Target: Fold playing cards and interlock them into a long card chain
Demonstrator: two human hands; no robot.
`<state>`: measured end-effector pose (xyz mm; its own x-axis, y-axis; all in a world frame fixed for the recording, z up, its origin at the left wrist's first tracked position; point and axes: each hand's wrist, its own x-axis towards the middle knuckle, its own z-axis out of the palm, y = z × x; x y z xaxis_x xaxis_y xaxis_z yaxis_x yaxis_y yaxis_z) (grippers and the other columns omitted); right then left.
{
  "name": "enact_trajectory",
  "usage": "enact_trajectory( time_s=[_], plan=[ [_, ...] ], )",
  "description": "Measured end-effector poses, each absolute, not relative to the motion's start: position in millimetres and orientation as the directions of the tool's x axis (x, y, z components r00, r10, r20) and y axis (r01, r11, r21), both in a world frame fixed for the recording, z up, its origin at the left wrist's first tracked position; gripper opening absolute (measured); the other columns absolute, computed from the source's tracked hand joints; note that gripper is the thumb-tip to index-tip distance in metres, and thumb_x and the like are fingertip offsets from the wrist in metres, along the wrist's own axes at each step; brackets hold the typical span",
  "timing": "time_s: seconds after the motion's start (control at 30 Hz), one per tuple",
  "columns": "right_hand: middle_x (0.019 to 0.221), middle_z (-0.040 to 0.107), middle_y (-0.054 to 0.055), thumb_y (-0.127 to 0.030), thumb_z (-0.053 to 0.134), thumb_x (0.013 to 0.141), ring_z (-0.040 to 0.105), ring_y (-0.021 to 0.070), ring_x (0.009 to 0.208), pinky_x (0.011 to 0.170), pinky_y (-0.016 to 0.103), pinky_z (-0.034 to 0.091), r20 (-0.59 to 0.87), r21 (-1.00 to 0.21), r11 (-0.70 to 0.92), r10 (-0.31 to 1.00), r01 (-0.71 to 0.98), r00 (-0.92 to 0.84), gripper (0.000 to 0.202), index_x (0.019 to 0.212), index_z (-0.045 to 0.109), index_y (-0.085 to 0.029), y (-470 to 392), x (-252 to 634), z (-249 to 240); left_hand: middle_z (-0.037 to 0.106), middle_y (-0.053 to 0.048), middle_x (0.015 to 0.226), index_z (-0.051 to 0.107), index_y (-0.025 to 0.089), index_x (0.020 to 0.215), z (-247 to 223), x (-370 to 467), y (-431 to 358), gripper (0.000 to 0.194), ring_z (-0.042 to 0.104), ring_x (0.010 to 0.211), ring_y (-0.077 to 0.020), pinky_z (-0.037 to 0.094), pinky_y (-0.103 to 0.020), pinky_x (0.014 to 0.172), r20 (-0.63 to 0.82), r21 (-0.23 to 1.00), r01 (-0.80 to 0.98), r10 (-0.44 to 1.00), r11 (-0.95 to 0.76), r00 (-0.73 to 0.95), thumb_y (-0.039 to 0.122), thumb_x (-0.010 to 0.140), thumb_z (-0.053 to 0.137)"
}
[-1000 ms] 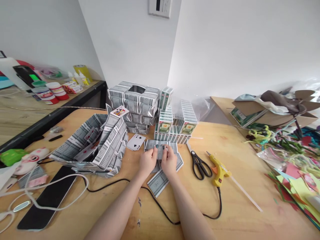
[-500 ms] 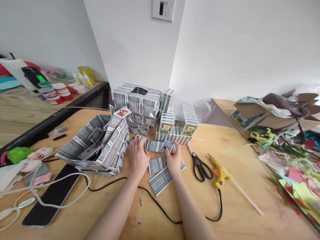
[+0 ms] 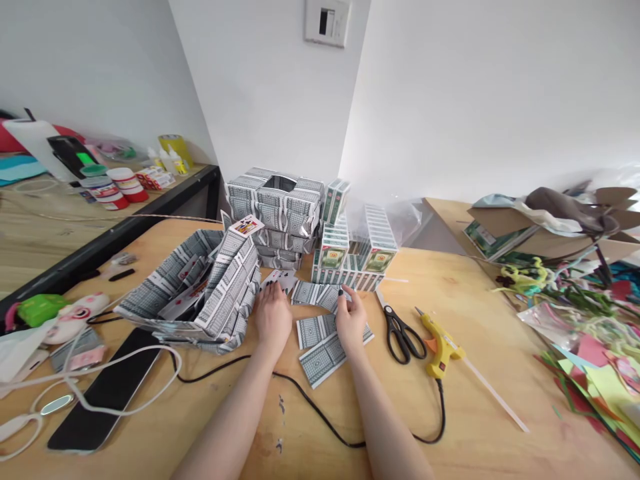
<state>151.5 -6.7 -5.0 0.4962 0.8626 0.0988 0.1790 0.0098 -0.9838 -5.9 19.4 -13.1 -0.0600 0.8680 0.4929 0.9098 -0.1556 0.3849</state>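
My left hand (image 3: 273,319) lies flat, fingers extended, at the near edge of some face-up playing cards (image 3: 284,279). Over the right end of a row of patterned card strips (image 3: 311,293) is my right hand (image 3: 351,319), thumb and index finger apart, nothing seen between them. Two more patterned strips (image 3: 323,361) lie under and left of my right wrist. A basket woven from folded cards (image 3: 233,287), with loose cards inside, stands left of my left hand. Behind the hands is a larger box made of folded cards (image 3: 273,213).
Green card boxes (image 3: 333,248) are stacked behind my right hand. Black scissors (image 3: 397,333) and a yellow glue gun (image 3: 443,347) lie to the right. The glue gun's black cable (image 3: 320,413) passes under my forearms. A black phone (image 3: 107,393) and white cable (image 3: 145,407) are at left.
My left hand has drawn slightly left and toward me, showing more of the face-up cards. My right hand has shifted slightly right, its thumb and index finger still apart.
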Motion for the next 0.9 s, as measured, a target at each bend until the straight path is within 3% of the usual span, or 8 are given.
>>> enact_trajectory(
  time_s=[0.13, 0.2, 0.37, 0.5, 0.6, 0.7, 0.77, 0.9],
  plan=[
    [0.039, 0.038, -0.006, -0.046, 0.043, 0.078, 0.034, 0.0093, 0.036, 0.037, 0.021, 0.027, 0.100, -0.989, 0.056, 0.933, 0.135, 0.347, 0.040, 0.089, 0.062, -0.013, -9, 150, 3, 0.062, -0.015, 0.102, 0.051, 0.012, 0.111, -9, -4, 16, 0.032, 0.059, 0.092, -0.0241, 0.047, -0.036, 0.077, 0.527, 0.487, 0.855, 0.840, -0.177, -0.127, 0.015, 0.082, 0.036],
    [0.038, 0.040, -0.005, -0.048, 0.042, 0.079, 0.036, 0.0094, 0.036, 0.038, 0.021, 0.029, 0.088, -0.992, 0.061, 0.965, 0.114, 0.247, 0.040, 0.080, 0.063, -0.013, -11, 150, 6, 0.063, -0.013, 0.101, 0.053, 0.014, 0.108, -6, 0, 12, 0.030, 0.060, 0.091, -0.0212, 0.048, -0.033, 0.077, 0.582, 0.514, 0.814, 0.807, -0.270, -0.100, 0.017, 0.083, 0.037],
    [0.039, 0.048, -0.003, -0.052, 0.040, 0.079, 0.033, 0.0068, 0.032, 0.035, 0.020, 0.026, 0.039, -0.999, 0.036, 0.987, 0.022, 0.155, 0.044, 0.062, 0.055, -0.015, -12, 148, 4, 0.063, -0.003, 0.105, 0.059, 0.021, 0.098, 2, 10, 5, 0.028, 0.053, 0.106, -0.0157, 0.040, -0.035, 0.095, 0.679, 0.417, 0.604, 0.675, -0.679, 0.290, 0.012, 0.082, 0.038],
    [0.039, 0.048, -0.004, -0.049, 0.048, 0.075, 0.036, 0.0068, 0.031, 0.034, 0.019, 0.026, -0.006, -0.999, 0.001, 0.974, -0.035, 0.224, 0.035, 0.059, 0.048, -0.017, -9, 149, -3, 0.063, 0.000, 0.105, 0.061, 0.022, 0.094, 3, 15, 6, 0.031, 0.049, 0.111, -0.0150, 0.037, -0.038, 0.099, 0.700, 0.379, 0.487, 0.588, -0.787, 0.405, 0.007, 0.080, 0.037],
    [0.039, 0.048, -0.005, -0.045, 0.049, 0.075, 0.036, 0.0068, 0.031, 0.033, 0.019, 0.026, -0.027, -0.998, -0.009, 0.955, -0.060, 0.297, 0.031, 0.060, 0.046, -0.018, -6, 150, -6, 0.057, -0.004, 0.115, 0.055, 0.021, 0.106, -1, 13, 10, 0.035, 0.047, 0.113, -0.0168, 0.039, -0.037, 0.097, 0.636, 0.451, 0.592, 0.706, -0.668, 0.312, 0.007, 0.079, 0.037],
    [0.039, 0.049, -0.005, -0.042, 0.047, 0.076, 0.035, 0.0067, 0.029, 0.032, 0.019, 0.025, -0.037, -0.998, -0.016, 0.939, -0.063, 0.342, 0.028, 0.061, 0.045, -0.018, -4, 151, -8, 0.050, -0.011, 0.122, 0.042, 0.014, 0.121, -7, 7, 16, 0.043, 0.045, 0.114, -0.0210, 0.041, -0.038, 0.094, 0.524, 0.509, 0.765, 0.847, -0.394, 0.088, 0.009, 0.078, 0.040],
    [0.040, 0.050, -0.005, -0.043, 0.047, 0.076, 0.035, 0.0070, 0.029, 0.032, 0.019, 0.026, -0.027, -0.999, -0.018, 0.935, -0.030, 0.354, 0.029, 0.061, 0.046, -0.019, -4, 151, -9, 0.048, -0.016, 0.123, 0.039, 0.009, 0.123, -12, 3, 18, 0.046, 0.043, 0.116, -0.0239, 0.040, -0.039, 0.094, 0.469, 0.491, 0.835, 0.883, -0.250, -0.012, 0.009, 0.077, 0.040],
    [0.041, 0.051, -0.004, -0.044, 0.047, 0.075, 0.038, 0.0083, 0.031, 0.033, 0.019, 0.027, 0.008, -0.996, -0.024, 0.931, 0.082, 0.364, 0.030, 0.061, 0.048, -0.018, -4, 150, -10, 0.047, -0.019, 0.123, 0.045, 0.006, 0.117, -20, -3, 20, 0.043, 0.039, 0.119, -0.0268, 0.034, -0.042, 0.097, 0.416, 0.376, 0.905, 0.909, -0.198, 0.027, 0.006, 0.075, 0.040]
  ],
)
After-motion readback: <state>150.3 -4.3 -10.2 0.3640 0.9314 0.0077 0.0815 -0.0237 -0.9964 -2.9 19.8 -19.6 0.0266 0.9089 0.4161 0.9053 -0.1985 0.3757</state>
